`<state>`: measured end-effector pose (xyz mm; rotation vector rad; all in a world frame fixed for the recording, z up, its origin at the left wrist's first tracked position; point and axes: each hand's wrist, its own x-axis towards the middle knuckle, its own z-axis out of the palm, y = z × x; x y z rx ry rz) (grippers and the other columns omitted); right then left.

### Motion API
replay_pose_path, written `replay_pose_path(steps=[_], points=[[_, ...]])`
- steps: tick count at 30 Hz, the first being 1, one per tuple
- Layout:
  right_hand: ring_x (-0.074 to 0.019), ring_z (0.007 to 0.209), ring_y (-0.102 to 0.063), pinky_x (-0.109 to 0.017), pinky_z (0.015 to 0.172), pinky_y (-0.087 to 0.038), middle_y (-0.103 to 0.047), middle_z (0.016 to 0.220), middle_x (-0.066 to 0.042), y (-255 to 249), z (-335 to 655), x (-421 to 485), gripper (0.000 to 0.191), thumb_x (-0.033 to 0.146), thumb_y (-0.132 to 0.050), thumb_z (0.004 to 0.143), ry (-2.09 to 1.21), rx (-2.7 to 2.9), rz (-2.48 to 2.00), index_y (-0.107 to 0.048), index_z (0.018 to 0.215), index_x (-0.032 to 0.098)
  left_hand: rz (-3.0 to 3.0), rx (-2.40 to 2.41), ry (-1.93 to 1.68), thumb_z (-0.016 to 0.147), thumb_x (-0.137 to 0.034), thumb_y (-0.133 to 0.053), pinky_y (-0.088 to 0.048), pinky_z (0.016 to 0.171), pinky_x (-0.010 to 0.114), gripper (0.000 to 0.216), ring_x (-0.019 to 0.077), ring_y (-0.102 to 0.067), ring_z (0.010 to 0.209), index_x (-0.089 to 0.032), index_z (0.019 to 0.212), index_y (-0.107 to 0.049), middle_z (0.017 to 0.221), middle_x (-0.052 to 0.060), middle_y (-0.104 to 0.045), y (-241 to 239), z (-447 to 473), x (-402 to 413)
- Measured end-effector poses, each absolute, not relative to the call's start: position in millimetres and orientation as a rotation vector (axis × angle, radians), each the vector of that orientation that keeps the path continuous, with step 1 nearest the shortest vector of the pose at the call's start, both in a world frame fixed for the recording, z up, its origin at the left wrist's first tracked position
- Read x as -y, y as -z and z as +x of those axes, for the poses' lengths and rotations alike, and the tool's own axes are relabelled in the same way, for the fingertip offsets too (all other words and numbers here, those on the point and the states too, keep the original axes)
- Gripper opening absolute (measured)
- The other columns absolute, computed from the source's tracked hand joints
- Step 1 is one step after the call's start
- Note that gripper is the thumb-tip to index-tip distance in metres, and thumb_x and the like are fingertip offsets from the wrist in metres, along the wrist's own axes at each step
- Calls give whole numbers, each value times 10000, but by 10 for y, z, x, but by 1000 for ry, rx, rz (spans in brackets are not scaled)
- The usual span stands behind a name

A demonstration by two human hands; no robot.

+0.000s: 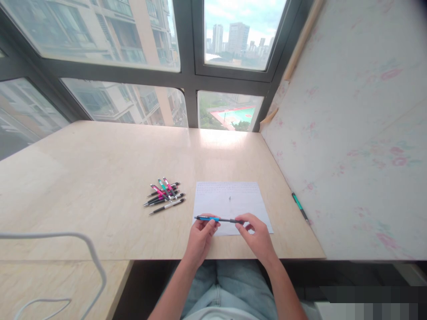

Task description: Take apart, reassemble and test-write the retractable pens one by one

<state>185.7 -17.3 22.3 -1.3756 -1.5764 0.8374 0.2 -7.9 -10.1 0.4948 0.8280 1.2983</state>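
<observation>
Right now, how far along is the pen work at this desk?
One blue pen is in hand, held level over the sheet of paper between the left hand and right hand. The paper already carries faint writing along its top, and a tiny part lies on it. A pile of pens lies untouched to the left, and one green pen lies by the wall.

A pale wooden desk (100, 178) stood under big dark-framed windows (187, 66) showing daylit towers. A floral-papered wall (350, 133) closed the right side; daylight fell evenly.
</observation>
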Motion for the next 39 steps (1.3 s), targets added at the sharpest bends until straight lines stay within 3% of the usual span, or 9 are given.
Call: replay_pose_path(steps=[9, 14, 17, 20, 23, 26, 30, 36, 39], points=[[-180, 825, -657, -258, 618, -529, -701, 905, -56, -214, 1607, 127, 148, 238, -568, 846, -861, 1653, -1285, -683, 935, 211, 540, -820, -1251, 748, -238, -765, -470, 761, 252, 176, 133, -619, 779, -160, 891, -697, 890, 59, -705, 70, -16, 100], [-181, 842, -661, -267, 619, -543, -695, 1014, -71, -155, 1717, 64, 327, 235, -572, 817, -932, 1679, -1246, -626, 1139, 214, 465, -802, -1289, 735, -258, -780, -473, 703, 235, 222, 118, -613, 739, -165, 913, -685, 893, 52, -692, 88, -23, 81], [-176, 775, -645, -269, 591, -514, -693, 935, -69, -57, 1822, -115, 282, 233, -494, 851, -788, 1662, -1406, -634, 1091, 191, 429, -793, -1319, 731, -255, -785, -465, 660, 218, 227, 101, -599, 700, -162, 911, -683, 876, 45, -683, 89, -23, 68], [-168, 668, -605, -318, 679, -500, -676, 848, -50, 45, 1835, -366, 279, 247, -512, 841, -528, 1720, -1632, -642, 1079, 182, 422, -792, -1316, 724, -249, -791, -463, 658, 215, 223, 94, -593, 685, -159, 897, -683, 864, 43, -682, 73, -18, 60], [-188, 738, -617, -311, 703, -479, -665, 888, -56, 104, 1755, -586, 329, 224, -521, 835, -374, 1816, -1735, -623, 1147, 192, 410, -790, -1319, 713, -249, -799, -462, 659, 213, 229, 91, -589, 677, -161, 889, -681, 847, 36, -678, 60, -15, 63], [-205, 823, -626, -306, 720, -470, -668, 921, -79, 122, 1680, -701, 263, 185, -493, 847, -322, 1866, -1722, -662, 1049, 190, 394, -794, -1317, 710, -246, -802, -462, 661, 213, 235, 90, -588, 676, -163, 889, -676, 852, 35, -680, 64, -18, 72], [-193, 717, -614, -321, 701, -482, -685, 827, -73, 123, 1721, -652, 209, 249, -479, 880, -429, 1757, -1608, -676, 843, 189, 380, -785, -1300, 730, -242, -787, -471, 689, 222, 237, 97, -597, 703, -166, 917, -663, 873, 41, -681, 75, -25, 71], [-192, 669, -635, -275, 524, -499, -702, 775, -77, 61, 1836, -198, 276, 427, -562, 861, -930, 1351, -1442, -668, 884, 173, 376, -819, -1318, 703, -256, -805, -470, 670, 224, 249, 96, -594, 681, -164, 891, -669, 860, 38, -679, 79, -10, 50], [-196, 703, -648, -279, 541, -528, -704, 827, -85, -1, 1828, 35, 281, 437, -612, 840, -1044, 1257, -1372, -667, 920, 173, 401, -817, -1335, 707, -254, -800, -469, 662, 228, 247, 102, -597, 687, -164, 898, -671, 860, 40, -679, 100, -5, 56]])
